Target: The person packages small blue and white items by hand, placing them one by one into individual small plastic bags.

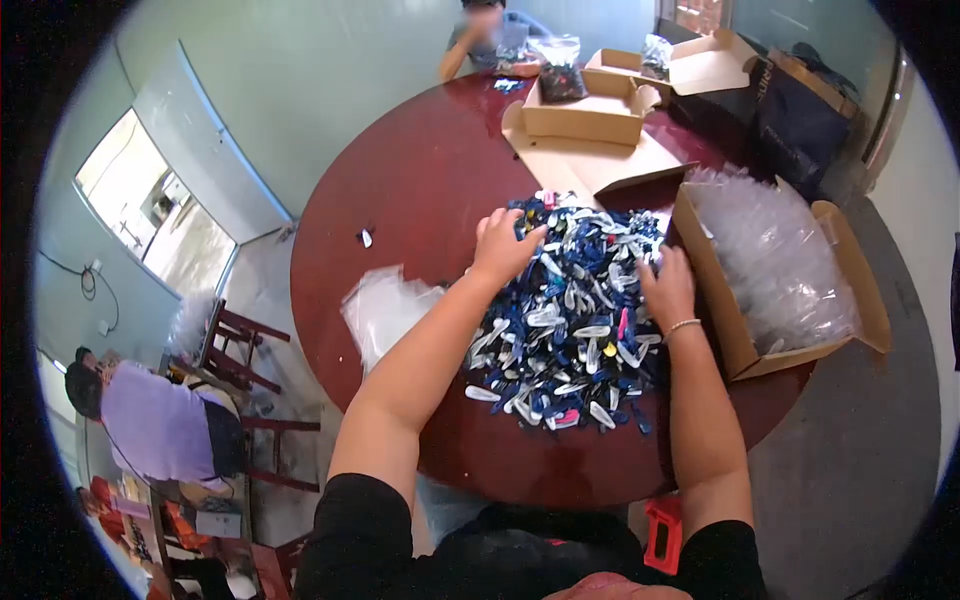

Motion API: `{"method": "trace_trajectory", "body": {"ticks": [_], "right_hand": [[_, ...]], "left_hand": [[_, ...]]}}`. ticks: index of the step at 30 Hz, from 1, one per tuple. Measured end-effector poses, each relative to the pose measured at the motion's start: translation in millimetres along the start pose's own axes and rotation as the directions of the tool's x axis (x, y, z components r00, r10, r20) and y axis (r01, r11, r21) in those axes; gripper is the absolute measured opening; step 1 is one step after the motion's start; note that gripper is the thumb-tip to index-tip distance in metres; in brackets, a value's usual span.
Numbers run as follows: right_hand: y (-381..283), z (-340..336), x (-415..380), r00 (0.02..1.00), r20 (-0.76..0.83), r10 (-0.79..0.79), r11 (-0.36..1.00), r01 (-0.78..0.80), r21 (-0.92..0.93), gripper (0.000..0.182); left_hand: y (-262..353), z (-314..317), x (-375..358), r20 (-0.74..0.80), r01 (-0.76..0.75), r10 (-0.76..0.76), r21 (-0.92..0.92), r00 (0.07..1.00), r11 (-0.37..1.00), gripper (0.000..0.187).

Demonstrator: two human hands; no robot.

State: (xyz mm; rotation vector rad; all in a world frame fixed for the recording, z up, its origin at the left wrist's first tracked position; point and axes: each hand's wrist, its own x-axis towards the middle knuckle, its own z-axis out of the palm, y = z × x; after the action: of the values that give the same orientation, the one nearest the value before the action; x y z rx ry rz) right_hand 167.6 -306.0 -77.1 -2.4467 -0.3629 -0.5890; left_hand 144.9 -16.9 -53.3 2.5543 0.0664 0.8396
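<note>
Person wears a black short-sleeved top; both forearms are bare. A thin pale beaded bracelet [683,326] circles the right wrist. No gloves on either hand.

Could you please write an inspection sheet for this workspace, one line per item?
Surface: round dark red table.
Job's things: pile of clips, mostly blue and white, in front of the person.
Clutter: plastic bags left of the pile; box of clear bags on the right; open cartons at the far side.
Hands: left hand and right hand rest on the pile; grip unclear.
Cables: wire on the wall.
Surroundings: one person at the far edge, another seated at left.
</note>
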Motion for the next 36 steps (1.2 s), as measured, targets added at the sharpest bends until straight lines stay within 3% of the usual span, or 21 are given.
{"method": "trace_trajectory", "body": {"ticks": [1, 3, 7, 10, 13, 14, 16, 17, 19, 20, 22, 24, 25, 29, 30, 32, 33, 36], "right_hand": [[-1, 4, -1, 1.0, -0.007, -0.006, 0.998, 0.007, 0.062, 0.053], [-13, 1, -4, 0.999, 0.015, 0.03, 0.999, -0.03, -0.035, 0.052], [-21, 2, -1, 1.0, 0.021, 0.011, 0.997, -0.009, -0.077, 0.053], [-21, 2, -3, 0.999, 0.029, 0.03, 0.998, -0.028, -0.052, 0.052], [-25, -1, -1, 0.996, 0.081, 0.039, 0.999, -0.037, -0.032, 0.054], [-26, -2, 0, 0.996, 0.09, 0.03, 0.999, -0.028, -0.033, 0.055], [-32, -10, 1, 0.986, 0.167, 0.002, 1.0, -0.006, 0.023, 0.054], [-35, -14, 2, 0.979, 0.202, -0.015, 0.998, 0.003, 0.059, 0.054], [-34, -12, 5, 0.969, 0.229, -0.097, 0.98, 0.053, 0.191, 0.054], [-34, -7, 6, 0.964, 0.243, -0.108, 0.965, 0.042, 0.26, 0.055], [-40, -9, 5, 0.964, 0.244, -0.104, 0.947, 0.021, 0.321, 0.054], [-46, -15, 4, 0.934, 0.357, -0.034, 0.853, -0.159, 0.497, 0.054], [-50, -20, 3, 0.935, 0.349, -0.064, 0.777, -0.173, 0.606, 0.053], [-53, -12, 0, 0.943, 0.303, -0.137, 0.684, -0.131, 0.717, 0.048], [-57, -14, 1, 0.943, 0.283, -0.175, 0.631, -0.113, 0.767, 0.044], [-67, -30, 0, 0.931, 0.313, -0.185, 0.56, -0.162, 0.813, 0.034], [-71, -37, 2, 0.899, 0.401, -0.174, 0.457, -0.287, 0.842, 0.033], [-62, -41, 8, 0.894, 0.368, -0.256, 0.417, -0.242, 0.876, 0.033]], "left_hand": [[-2, 2, 13, 0.059, 0.024, -0.023, -0.013, 0.998, 1.0, 0.054], [-17, 21, 35, 0.172, 0.085, -0.068, -0.092, 0.983, 0.992, 0.06], [-20, 50, 68, 0.302, 0.231, -0.197, -0.079, 0.933, 0.97, 0.066], [-14, 57, 82, 0.391, 0.202, -0.11, -0.203, 0.914, 0.958, 0.056], [-5, 50, 78, 0.398, 0.131, -0.038, -0.209, 0.916, 0.969, 0.045], [1, 45, 74, 0.411, 0.191, -0.046, -0.318, 0.91, 0.929, 0.039], [13, 32, 70, 0.58, 0.315, 0.038, -0.495, 0.814, 0.809, 0.035], [21, 27, 65, 0.658, 0.457, 0.04, -0.564, 0.752, 0.688, 0.033], [31, 22, 56, 0.705, 0.503, 0.061, -0.561, 0.706, 0.657, 0.034], [34, 17, 52, 0.7, 0.429, 0.099, -0.536, 0.708, 0.727, 0.034], [39, 10, 43, 0.69, 0.388, 0.156, -0.562, 0.707, 0.73, 0.034], [51, -3, 34, 0.656, 0.309, 0.216, -0.587, 0.723, 0.748, 0.03], [54, -9, 29, 0.654, 0.318, 0.227, -0.604, 0.721, 0.731, 0.029], [68, -47, 12, 0.685, 0.372, 0.243, -0.618, 0.687, 0.693, 0.022], [71, -55, 6, 0.673, 0.361, 0.237, -0.621, 0.701, 0.696, 0.018], [68, -62, -10, 0.491, 0.104, 0.286, -0.624, 0.823, 0.775, 0.016], [70, -70, -17, 0.491, 0.146, 0.257, -0.641, 0.832, 0.753, 0.014], [75, -91, -38, 0.436, 0.026, 0.302, -0.602, 0.848, 0.798, 0.013]]}}
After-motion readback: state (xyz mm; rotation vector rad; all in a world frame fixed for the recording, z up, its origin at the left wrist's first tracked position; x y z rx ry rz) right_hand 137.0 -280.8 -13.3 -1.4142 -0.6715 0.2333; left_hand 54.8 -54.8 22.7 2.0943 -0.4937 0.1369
